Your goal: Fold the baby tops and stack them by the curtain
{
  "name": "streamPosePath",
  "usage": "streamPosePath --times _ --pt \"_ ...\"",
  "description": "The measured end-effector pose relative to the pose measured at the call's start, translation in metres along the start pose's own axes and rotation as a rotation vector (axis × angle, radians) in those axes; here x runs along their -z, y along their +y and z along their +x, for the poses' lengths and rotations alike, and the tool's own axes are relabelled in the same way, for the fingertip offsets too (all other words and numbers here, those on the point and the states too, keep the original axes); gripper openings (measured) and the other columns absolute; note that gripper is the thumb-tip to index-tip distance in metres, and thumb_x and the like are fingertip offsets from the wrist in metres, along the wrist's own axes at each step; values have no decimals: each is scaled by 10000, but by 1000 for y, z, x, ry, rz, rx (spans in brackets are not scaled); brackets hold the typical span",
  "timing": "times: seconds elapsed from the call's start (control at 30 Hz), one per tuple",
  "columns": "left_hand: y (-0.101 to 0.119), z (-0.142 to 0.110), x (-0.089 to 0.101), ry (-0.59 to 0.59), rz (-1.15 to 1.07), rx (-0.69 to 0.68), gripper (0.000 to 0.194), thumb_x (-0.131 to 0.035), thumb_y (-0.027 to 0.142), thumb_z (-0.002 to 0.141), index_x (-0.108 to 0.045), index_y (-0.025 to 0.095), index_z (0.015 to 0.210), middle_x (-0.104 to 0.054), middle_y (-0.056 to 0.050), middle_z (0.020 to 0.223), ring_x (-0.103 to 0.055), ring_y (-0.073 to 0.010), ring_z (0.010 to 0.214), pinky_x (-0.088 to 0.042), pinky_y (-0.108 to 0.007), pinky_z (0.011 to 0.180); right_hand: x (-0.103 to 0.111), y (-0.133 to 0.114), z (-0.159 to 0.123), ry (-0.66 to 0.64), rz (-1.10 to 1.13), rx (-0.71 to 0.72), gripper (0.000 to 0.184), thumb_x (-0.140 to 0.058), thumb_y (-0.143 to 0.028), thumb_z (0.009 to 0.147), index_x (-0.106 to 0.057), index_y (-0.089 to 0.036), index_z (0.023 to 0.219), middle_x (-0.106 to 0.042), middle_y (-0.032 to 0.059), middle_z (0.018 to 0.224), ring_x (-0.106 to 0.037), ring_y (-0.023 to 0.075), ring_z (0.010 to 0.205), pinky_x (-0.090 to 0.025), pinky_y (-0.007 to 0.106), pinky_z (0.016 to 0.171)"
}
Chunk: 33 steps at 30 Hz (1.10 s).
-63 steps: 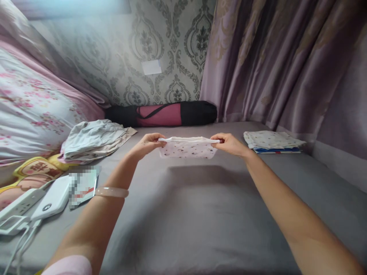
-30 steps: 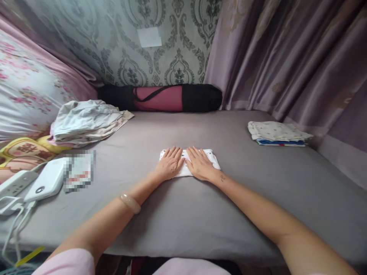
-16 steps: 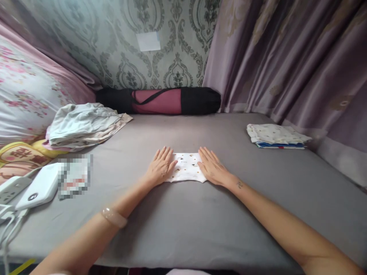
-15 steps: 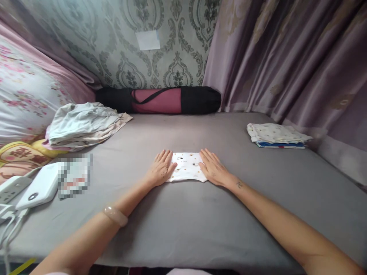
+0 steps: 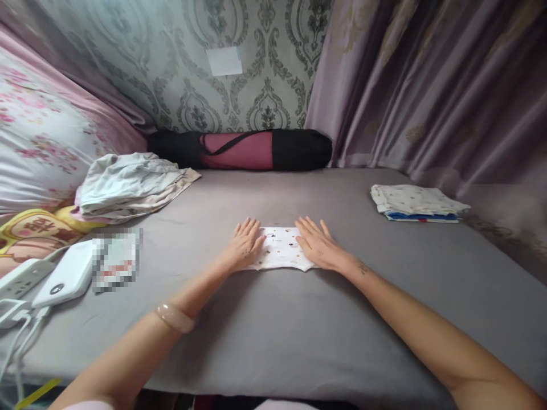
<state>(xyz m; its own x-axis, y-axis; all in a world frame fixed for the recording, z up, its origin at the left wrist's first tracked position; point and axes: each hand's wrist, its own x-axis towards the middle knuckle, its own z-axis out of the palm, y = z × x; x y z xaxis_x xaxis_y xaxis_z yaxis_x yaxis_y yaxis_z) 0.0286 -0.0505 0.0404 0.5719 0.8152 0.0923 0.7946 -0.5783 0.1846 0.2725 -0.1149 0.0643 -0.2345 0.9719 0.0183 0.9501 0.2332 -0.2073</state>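
Note:
A small white garment with a scattered print (image 5: 282,253) lies flat, folded into a rough rectangle, on the grey sheet (image 5: 273,324). My left hand (image 5: 247,245) rests on its left edge, fingers stretched out and thumb on the cloth. Over the right edge lies my right hand (image 5: 318,244), palm down with its fingers spread. Both hands cover the garment's sides, so those edges are partly hidden. Neither hand grips anything.
Folded cloths (image 5: 416,202) are stacked at the right. Crumpled clothes (image 5: 132,185) lie at the left, near a white power bank (image 5: 68,273) and a power strip (image 5: 28,276) with cables. A black and maroon bag (image 5: 237,149) lies along the wall.
The fingers of my right hand have spread and lifted slightly at the garment's right edge. My left hand stays at the left edge. The whole view has shifted a little.

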Motion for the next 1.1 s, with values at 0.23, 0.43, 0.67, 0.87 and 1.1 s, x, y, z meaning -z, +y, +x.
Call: streamPosePath --times 0.23,0.43,0.67,0.87,1.1 --pt "40 -5 -3 153 79 -175 526 -247 310 988 -335 80 1453 -329 -168 1533 -174 -275 1461 -205 -488 1180 -13 -44 7 136 -79 120 583 -250 -307 975 -296 -26 1484 -251 159 1559 -166 245 1458 -127 459 1197" --pt "40 -10 1 143 62 -121 524 -232 333 995 -342 91 1447 -346 -168 1524 -212 -289 1450 -221 -497 1175 -15 -45 0 121 -75 119 583 -246 -287 969 -297 -14 1481 -248 163 1559 -179 253 1455 -140 465 1197" --pt "48 -11 0 130 46 -108 536 -253 322 986 -321 71 1454 -323 -179 1532 -172 -280 1460 -195 -485 1184 -19 -51 4 124 -62 137 582 -236 -253 955 -299 -19 1484 -248 155 1559 -156 236 1461 -128 448 1202" --pt "40 -10 -15 -23 33 -66 570 -235 359 989 -307 44 1458 -293 -197 1539 -232 -280 1445 -224 -467 1176 -32 -46 6 32 -30 125 596 -219 -281 962 -274 -15 1492 -236 146 1564 -186 232 1454 -136 432 1199" --pt "29 -11 -6 85 49 -44 566 -237 420 993 -340 112 1457 -341 -157 1529 -225 -279 1449 -210 -483 1177 -17 -35 -2 105 -40 58 592 -238 -314 968 -285 -42 1492 -229 150 1567 -158 237 1460 -118 458 1198"
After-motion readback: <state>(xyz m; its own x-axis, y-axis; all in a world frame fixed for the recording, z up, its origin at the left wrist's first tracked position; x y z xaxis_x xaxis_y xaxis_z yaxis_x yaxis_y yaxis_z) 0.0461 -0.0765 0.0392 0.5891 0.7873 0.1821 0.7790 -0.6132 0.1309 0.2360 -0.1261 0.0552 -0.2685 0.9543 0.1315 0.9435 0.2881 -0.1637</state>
